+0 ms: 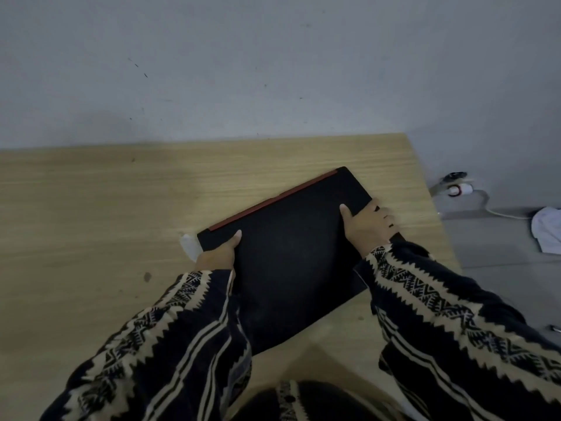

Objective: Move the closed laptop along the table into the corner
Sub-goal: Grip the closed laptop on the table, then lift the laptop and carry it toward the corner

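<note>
A closed black laptop (291, 253) with a red strip along its far edge lies turned at an angle on the light wooden table (106, 208). My left hand (218, 253) grips its left side, thumb on the lid. On the laptop's right side, my right hand (368, 226) holds the edge with the thumb on top and the fingers curled under. The table's far right corner (400, 138) meets the grey wall just beyond the laptop. Patterned dark sleeves cover both my forearms and hide the laptop's near corners.
A small pale object (189, 246) peeks out at the laptop's left corner. Off the table's right edge, a wall socket with a plug and white cable (455, 188) sits low on the wall, and a white cloth (548, 232) lies on the floor.
</note>
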### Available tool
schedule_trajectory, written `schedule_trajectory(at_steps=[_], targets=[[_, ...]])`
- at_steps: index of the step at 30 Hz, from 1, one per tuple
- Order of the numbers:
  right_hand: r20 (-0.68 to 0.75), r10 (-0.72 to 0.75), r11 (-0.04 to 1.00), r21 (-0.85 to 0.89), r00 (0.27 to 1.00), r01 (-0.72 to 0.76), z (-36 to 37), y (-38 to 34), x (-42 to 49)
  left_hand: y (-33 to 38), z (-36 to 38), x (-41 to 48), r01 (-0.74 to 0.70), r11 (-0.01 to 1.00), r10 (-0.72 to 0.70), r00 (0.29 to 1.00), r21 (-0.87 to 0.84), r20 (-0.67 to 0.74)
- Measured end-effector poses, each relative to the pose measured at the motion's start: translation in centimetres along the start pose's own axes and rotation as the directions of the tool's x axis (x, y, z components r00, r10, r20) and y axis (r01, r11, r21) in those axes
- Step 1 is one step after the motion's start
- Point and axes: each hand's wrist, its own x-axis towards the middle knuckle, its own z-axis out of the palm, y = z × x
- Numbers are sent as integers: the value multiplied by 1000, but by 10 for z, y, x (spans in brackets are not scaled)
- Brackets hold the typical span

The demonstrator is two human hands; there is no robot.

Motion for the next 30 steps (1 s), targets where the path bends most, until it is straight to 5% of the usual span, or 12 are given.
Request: schedule_trajectory(at_steps=[4, 10, 16, 24, 30], targets=[[12, 103, 990, 98, 995, -103, -8, 3, 14, 15, 0, 8, 68, 983, -63, 997, -169, 33], [-6, 149, 973, 176, 989, -146, -15, 9, 19, 37, -6, 17, -93, 993, 95, 995, -77, 21], [-90, 139, 975, 189, 986, -120, -14, 12, 13, 62, 8, 13, -281, 960, 273, 939, -9, -210], [-76, 162, 812, 576, 984, -90, -11, 35, 23, 102, 22, 2, -369, 915, 400, 874, 161, -274], [-44, 122, 768, 637, 992, -66, -21, 44, 27, 107, 19, 3, -434, 883, 469, 835, 177, -288]])
